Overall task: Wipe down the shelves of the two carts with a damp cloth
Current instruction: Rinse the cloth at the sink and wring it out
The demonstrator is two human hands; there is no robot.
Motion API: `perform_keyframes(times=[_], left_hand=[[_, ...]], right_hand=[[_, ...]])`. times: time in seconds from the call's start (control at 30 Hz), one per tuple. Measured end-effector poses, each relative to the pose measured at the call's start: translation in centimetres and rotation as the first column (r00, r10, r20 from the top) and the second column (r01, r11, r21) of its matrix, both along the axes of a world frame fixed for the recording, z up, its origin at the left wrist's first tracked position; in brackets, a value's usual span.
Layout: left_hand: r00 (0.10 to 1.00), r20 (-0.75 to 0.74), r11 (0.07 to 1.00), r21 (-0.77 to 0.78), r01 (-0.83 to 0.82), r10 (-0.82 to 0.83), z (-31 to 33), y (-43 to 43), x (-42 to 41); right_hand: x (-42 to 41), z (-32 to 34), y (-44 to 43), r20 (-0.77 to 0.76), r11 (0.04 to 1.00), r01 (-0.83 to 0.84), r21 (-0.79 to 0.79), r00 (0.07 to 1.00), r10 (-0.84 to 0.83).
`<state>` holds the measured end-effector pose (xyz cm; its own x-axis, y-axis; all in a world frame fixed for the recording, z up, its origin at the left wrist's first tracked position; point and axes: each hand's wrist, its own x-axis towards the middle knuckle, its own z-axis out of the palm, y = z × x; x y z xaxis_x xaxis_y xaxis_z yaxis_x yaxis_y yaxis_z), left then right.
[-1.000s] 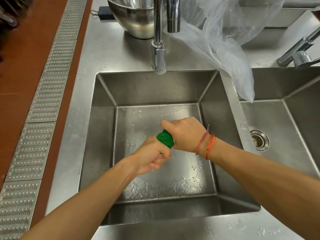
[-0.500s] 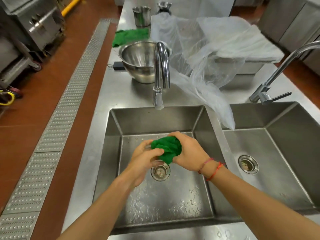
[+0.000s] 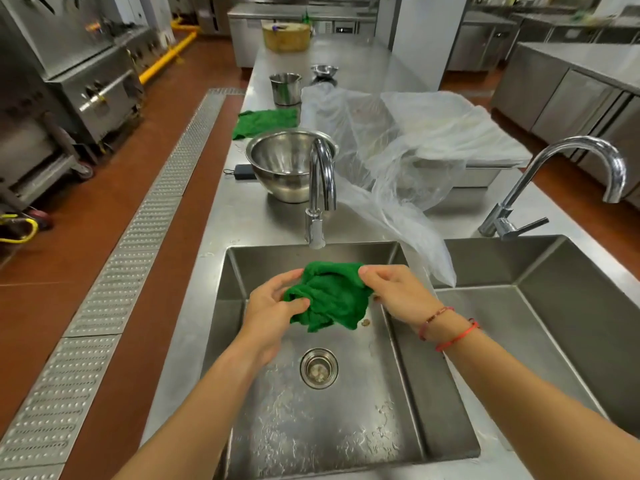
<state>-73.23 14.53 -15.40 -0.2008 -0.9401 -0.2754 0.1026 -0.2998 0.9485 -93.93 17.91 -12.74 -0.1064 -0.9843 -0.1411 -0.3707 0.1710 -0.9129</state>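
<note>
A crumpled green cloth [image 3: 330, 296] hangs between both hands above the left steel sink [image 3: 346, 427], just below the tap's spout [image 3: 315, 233]. My left hand [image 3: 273, 303] pinches its left side with thumb and fingers. My right hand [image 3: 394, 292] pinches its upper right corner. The cloth is partly spread, its lower edge hanging loose. No water runs from the tap. The sink floor is wet around the drain [image 3: 318, 368]. No cart is in view.
A second sink [image 3: 540, 323] with its own tap [image 3: 568, 181] lies to the right. Behind stand a steel bowl [image 3: 284, 168], a clear plastic sheet [image 3: 398, 157], another green cloth [image 3: 266, 122] and a steel cup [image 3: 284, 87]. A floor drain grate [image 3: 114, 289] runs on the left.
The cloth was wrung tight between both fists; now both hands have lifted it and are pulling it apart so it opens out. The view has tilted upward.
</note>
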Motion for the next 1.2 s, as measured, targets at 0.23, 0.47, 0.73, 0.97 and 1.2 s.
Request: perform_keyframes(times=[0.23, 0.47, 0.73, 0.97, 1.2], left_hand=[[0.975, 0.220, 0.993, -0.120, -0.001, 0.028, 0.6, -0.6, 1.6], [0.977, 0.210, 0.971, -0.240, 0.024, 0.028, 3.8, -0.8, 0.5], [0.924, 0.383, 0.929, -0.342, 0.146, -0.004, 5.8, -1.6, -0.5], [0.946, 0.323, 0.946, -0.295, 0.133, -0.032, 5.9, -2.1, 0.6], [0.972, 0.236, 0.947, -0.311, 0.076, 0.000, 6.2, -2.3, 0.5]], right_hand=[[0.6, 2.4, -0.2, 0.335, 0.975, 0.203, 0.084, 0.916, -0.220], [1.3, 2.3, -0.3, 0.409, 0.983, 0.031, 0.181, 0.907, -0.104], [3.1, 1.0, -0.6, -0.558, 0.989, -0.141, -0.037, 0.824, 0.096], [4.2, 2.4, -0.8, -0.414, 0.992, -0.086, -0.095, 0.910, 0.039], [5.7, 2.5, -0.7, -0.102, 0.998, -0.019, -0.053, 0.995, 0.014]])
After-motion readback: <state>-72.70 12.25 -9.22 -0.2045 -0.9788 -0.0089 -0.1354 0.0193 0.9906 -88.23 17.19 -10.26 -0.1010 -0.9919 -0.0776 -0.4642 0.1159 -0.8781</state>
